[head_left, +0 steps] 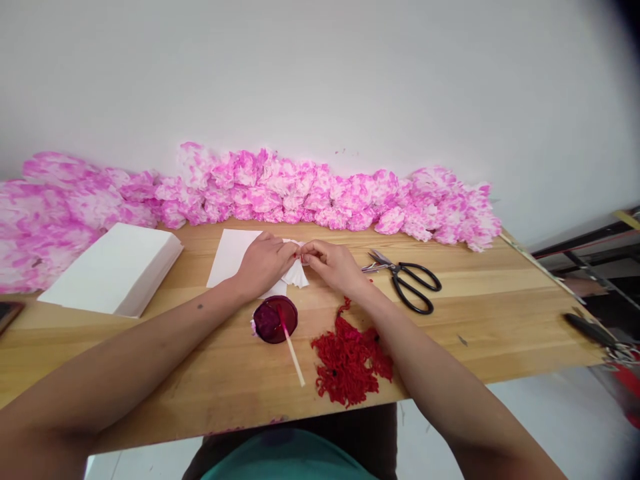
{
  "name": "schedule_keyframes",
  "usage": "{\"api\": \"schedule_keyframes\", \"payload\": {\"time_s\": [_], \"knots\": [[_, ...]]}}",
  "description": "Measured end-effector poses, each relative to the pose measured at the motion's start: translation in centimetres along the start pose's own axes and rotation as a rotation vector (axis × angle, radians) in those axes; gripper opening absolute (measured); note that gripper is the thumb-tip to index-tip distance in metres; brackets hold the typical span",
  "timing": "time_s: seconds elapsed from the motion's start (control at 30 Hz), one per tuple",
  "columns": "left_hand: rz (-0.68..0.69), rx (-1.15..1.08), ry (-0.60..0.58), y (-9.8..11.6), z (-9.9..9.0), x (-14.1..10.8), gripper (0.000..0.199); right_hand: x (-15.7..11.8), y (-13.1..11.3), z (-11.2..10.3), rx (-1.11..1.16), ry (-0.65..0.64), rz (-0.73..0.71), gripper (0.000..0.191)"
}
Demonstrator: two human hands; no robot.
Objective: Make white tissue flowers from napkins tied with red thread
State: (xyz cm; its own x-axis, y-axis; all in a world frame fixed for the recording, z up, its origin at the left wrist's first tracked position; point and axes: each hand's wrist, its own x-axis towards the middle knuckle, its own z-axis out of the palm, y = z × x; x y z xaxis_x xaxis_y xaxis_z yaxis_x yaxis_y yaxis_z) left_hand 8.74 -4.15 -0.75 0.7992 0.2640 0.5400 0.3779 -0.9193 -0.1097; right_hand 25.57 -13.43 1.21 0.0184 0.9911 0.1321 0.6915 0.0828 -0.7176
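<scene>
My left hand (267, 261) is closed on a pleated white paper (297, 275), which fans out below the fingers. Beside it, my right hand (333, 263) pinches at the gathered middle of the paper, where a bit of red yarn shows between the fingertips. White paper sheets (227, 257) lie flat under my left hand. Nearer to me stands a small round dish (267, 325) of dark red-purple dye, with a pale stick (295, 357) leaning out of it. A tangled heap of red yarn (347, 363) rests beside my right forearm.
Black-handled scissors (413, 280) lie half open right of my hands. A thick stack of white paper (115, 270) sits at the left. Pink-and-white paper flowers (300, 190) line the wall. Another black-handled tool (590, 330) lies at the table's right edge.
</scene>
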Motion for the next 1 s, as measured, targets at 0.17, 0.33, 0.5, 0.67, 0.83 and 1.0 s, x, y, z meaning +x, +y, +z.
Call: {"api": "schedule_keyframes", "payload": {"time_s": [0.17,0.33,0.5,0.67,0.83,1.0], "knots": [[0.016,-0.029,-0.026,0.1,0.1,0.0,0.019,0.1,0.1,0.5,-0.055,-0.016,-0.015,0.019],[0.016,-0.030,-0.051,0.2,0.1,0.0,0.020,0.0,0.2,0.5,-0.091,0.028,-0.035,0.014],[-0.032,-0.081,-0.065,0.1,0.0,0.2,0.021,0.0,-0.2,-0.4,-0.130,0.088,0.003,0.013],[-0.080,-0.136,-0.111,0.1,-0.3,0.4,0.023,0.0,-0.6,-1.2,-0.200,0.121,0.030,0.014],[-0.106,-0.170,-0.136,0.1,-0.4,0.4,0.024,-0.1,-0.8,-1.3,-0.221,0.104,0.044,0.020],[-0.091,-0.160,-0.125,0.0,-0.2,0.4,0.023,-0.2,-0.8,-1.3,-0.268,0.066,-0.048,0.019]]}}
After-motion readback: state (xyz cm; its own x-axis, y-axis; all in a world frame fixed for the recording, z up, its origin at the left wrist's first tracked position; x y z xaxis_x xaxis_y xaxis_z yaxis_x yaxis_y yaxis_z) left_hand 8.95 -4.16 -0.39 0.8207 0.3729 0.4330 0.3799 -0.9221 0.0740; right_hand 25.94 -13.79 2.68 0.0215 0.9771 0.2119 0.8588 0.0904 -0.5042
